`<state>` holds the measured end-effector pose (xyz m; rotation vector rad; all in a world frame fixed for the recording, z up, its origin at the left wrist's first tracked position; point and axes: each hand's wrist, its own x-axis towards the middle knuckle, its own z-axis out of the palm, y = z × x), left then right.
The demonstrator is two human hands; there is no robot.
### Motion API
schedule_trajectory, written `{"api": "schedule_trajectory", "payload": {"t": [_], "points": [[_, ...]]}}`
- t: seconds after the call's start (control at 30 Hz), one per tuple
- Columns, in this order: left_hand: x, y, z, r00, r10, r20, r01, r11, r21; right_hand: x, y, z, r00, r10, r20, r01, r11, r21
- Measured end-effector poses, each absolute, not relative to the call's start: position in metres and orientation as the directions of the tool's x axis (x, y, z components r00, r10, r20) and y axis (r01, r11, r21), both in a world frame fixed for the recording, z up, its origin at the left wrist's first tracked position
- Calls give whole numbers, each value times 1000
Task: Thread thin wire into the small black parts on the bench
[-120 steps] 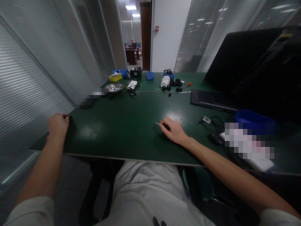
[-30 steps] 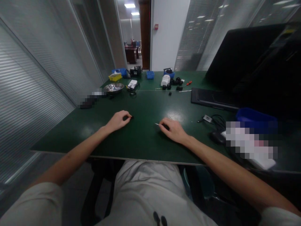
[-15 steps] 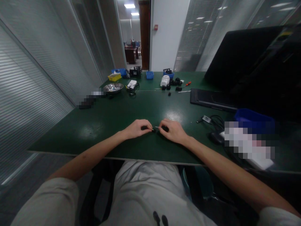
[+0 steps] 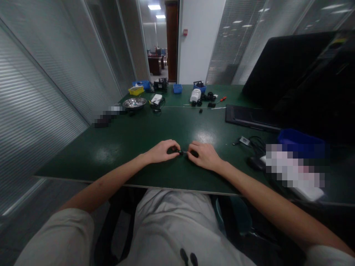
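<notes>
Pinched between the thumb and fingers of my left hand point(image 4: 163, 151) is a small black part point(image 4: 181, 152), held just above or on the green table; its exact kind is too small to make out. My right hand point(image 4: 204, 155) is closed on a thin, pale metal pin-like piece point(image 4: 185, 152) that points left. Its tip reaches the black part, and I cannot tell whether it goes into it. Both hands are low over the table, close together, with their fingertips facing each other.
A steel bowl point(image 4: 134, 103) and a white box with cables point(image 4: 156, 99) stand at the back left. Black parts, a white device point(image 4: 195, 95) and an orange-handled screwdriver point(image 4: 222, 99) lie at the back. On the right are a mouse point(image 4: 255, 163), a blue tray point(image 4: 301, 142) and a monitor.
The gap between my hands has narrowed slightly. The thin metal piece, apart from the black part before, now meets it in a line.
</notes>
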<state>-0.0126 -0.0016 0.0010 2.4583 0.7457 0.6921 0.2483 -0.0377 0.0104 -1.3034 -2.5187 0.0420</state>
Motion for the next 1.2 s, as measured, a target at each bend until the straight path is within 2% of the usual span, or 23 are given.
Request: {"api": "schedule_trajectory", "payload": {"t": [0.4, 0.67, 0.87, 1.1, 1.2], "points": [[-11, -1, 1, 721, 611, 328, 327, -716, 617, 247, -38, 10, -558, 793, 243, 790, 598, -138], [-11, -1, -3, 689, 575, 441, 261, -764, 589, 247, -38, 5, -569, 773, 282, 759, 625, -183], [-11, 0, -5, 676, 566, 472, 253, -780, 573, 248, -36, 4, -576, 767, 283, 741, 636, -215], [-12, -1, -11, 694, 536, 481, 304, -824, 479, 246, -39, 6, -594, 764, 252, 764, 634, -119], [-12, -1, -9, 696, 536, 478, 301, -822, 484, 246, -40, 5, -592, 766, 249, 765, 632, -125]]}}
